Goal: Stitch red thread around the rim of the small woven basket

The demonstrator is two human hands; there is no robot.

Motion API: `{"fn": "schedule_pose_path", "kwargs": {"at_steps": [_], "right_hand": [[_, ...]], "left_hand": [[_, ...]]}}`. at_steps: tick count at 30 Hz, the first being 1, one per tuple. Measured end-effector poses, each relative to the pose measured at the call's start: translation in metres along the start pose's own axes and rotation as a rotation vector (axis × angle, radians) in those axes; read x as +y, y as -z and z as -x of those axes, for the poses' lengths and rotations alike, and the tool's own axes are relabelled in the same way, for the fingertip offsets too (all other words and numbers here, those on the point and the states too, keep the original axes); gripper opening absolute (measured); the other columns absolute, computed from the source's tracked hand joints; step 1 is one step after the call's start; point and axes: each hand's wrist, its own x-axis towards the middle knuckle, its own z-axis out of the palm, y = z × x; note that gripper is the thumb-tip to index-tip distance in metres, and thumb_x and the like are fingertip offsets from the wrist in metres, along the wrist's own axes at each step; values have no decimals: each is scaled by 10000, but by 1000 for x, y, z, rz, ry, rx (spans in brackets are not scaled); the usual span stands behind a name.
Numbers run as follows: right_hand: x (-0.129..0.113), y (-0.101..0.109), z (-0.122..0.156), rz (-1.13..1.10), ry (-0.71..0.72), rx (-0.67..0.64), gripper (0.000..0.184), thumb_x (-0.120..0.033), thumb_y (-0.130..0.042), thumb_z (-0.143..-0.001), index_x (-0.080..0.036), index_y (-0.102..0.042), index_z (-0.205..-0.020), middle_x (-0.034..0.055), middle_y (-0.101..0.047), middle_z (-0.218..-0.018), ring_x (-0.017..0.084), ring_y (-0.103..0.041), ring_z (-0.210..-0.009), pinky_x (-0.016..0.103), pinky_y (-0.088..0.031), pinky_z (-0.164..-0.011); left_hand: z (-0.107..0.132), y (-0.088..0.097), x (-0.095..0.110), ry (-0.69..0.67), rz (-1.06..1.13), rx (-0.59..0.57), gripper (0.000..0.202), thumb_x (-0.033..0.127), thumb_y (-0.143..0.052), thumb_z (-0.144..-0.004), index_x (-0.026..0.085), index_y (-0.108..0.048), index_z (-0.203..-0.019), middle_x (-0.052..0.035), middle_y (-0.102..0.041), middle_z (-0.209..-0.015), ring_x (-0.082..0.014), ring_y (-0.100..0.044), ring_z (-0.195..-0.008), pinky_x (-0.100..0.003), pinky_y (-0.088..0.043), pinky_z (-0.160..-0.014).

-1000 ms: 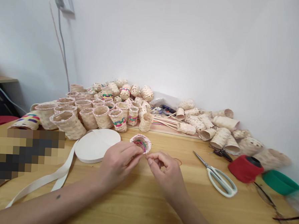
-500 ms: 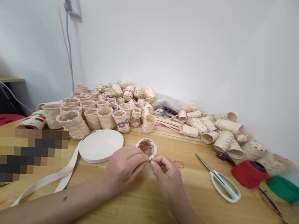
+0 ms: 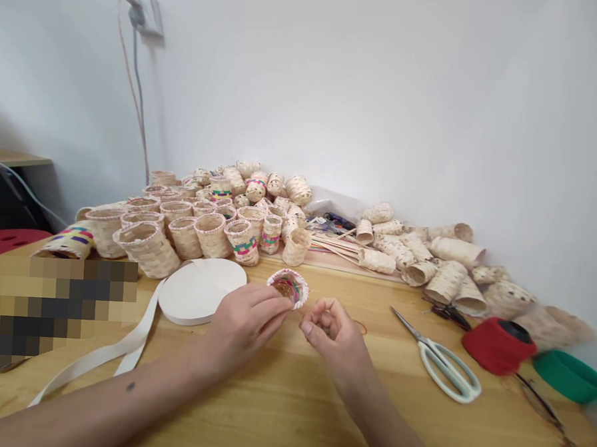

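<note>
My left hand [image 3: 243, 324] grips a small woven basket [image 3: 288, 286] with a white rim and coloured bands, its mouth turned toward me, just above the wooden table [image 3: 279, 396]. My right hand [image 3: 333, 332] is curled a little to the right of the basket, fingers pinched together on something too thin to make out. A thin red thread [image 3: 359, 325] lies on the table behind that hand.
Several woven baskets [image 3: 198, 225] stand at the back left and several lie tipped over [image 3: 427, 257] at the back right. A white tape roll [image 3: 199, 298] trails tape to the left. White-handled scissors [image 3: 441, 364], a red spool [image 3: 497, 344] and a green spool [image 3: 568, 378] lie right.
My right hand has drawn back from the basket rim, down and to the right, opening a small gap. The left hand kept its hold and tilted the basket slightly.
</note>
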Motion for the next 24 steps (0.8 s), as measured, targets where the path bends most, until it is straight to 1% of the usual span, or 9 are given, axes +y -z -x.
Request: {"fn": "schedule_pose_path", "kwargs": {"at_steps": [4, 6, 9, 11, 13, 17, 20, 22, 24], "right_hand": [[2, -1, 1, 68, 65, 24, 200, -314, -633, -777, -209, -468, -819, -48, -529, -669, 95, -427, -570, 210, -322, -517], [0, 2, 2, 208, 106, 33, 151, -329, -600, -815, -206, -514, -833, -25, -557, -698, 120, -483, -617, 234, -374, -559], [-8, 10, 2, 580, 330, 160, 146, -338, -563, -861, -213, -629, -899, 47, -617, -889, 199, -555, -865, 340, -432, -772], [-12, 14, 2, 786, 503, 252, 161, -322, -570, -863, -241, -675, -955, 81, -595, -1064, 242, -511, -1046, 409, -382, -905], [-13, 16, 3, 881, 579, 236, 161, -309, -586, -855, -262, -687, -970, 90, -548, -1171, 258, -463, -1138, 435, -348, -953], [-11, 10, 6, 853, 541, 109, 136, -279, -558, -864, -222, -667, -805, 94, -530, -1145, 257, -448, -1153, 426, -358, -945], [-22, 7, 5, 745, 514, 132, 207, -281, -514, -880, -197, -611, -719, 82, -542, -1000, 238, -493, -1047, 399, -392, -890], [-39, 7, 0, 576, 506, 187, 206, -307, -506, -886, -197, -577, -728, 59, -547, -944, 207, -519, -971, 370, -409, -873], [-63, 7, -6, 283, 446, 203, 191, -350, -513, -891, -206, -541, -769, 29, -570, -899, 169, -548, -893, 337, -436, -857]], "left_hand": [[0, -3, 3, 2, 67, -42, 100, 135, -558, -868, 151, -656, -854, -39, -688, -787, -136, -607, -695, -229, -447, -634], [-1, -2, 3, -30, 49, -58, 115, 143, -541, -882, 147, -650, -846, -42, -686, -780, -140, -605, -696, -233, -445, -633], [-3, 2, 3, -94, -12, -84, 147, 148, -502, -907, 142, -634, -841, -50, -679, -777, -147, -591, -691, -244, -436, -630], [-4, 4, 4, -135, -34, -115, 143, 143, -493, -913, 143, -624, -858, -47, -673, -785, -147, -576, -692, -249, -424, -629], [-4, 4, 5, -172, -34, -152, 126, 134, -493, -914, 143, -617, -899, -42, -668, -812, -146, -566, -704, -249, -414, -631], [-3, 0, 8, -214, -4, -166, 143, 125, -462, -926, 133, -604, -918, -45, -651, -816, -146, -558, -719, -253, -409, -643], [-2, -2, 11, -246, 25, -205, 183, 119, -424, -938, 137, -604, -910, -40, -644, -792, -148, -550, -708, -262, -397, -643], [-2, -1, 13, -296, 64, -276, 214, 133, -400, -949, 143, -613, -924, -43, -646, -787, -157, -552, -717, -274, -395, -657], [-5, 5, 14, -304, 129, -334, 248, 143, -378, -956, 144, -623, -919, -52, -644, -782, -164, -551, -724, -281, -396, -670]]}}
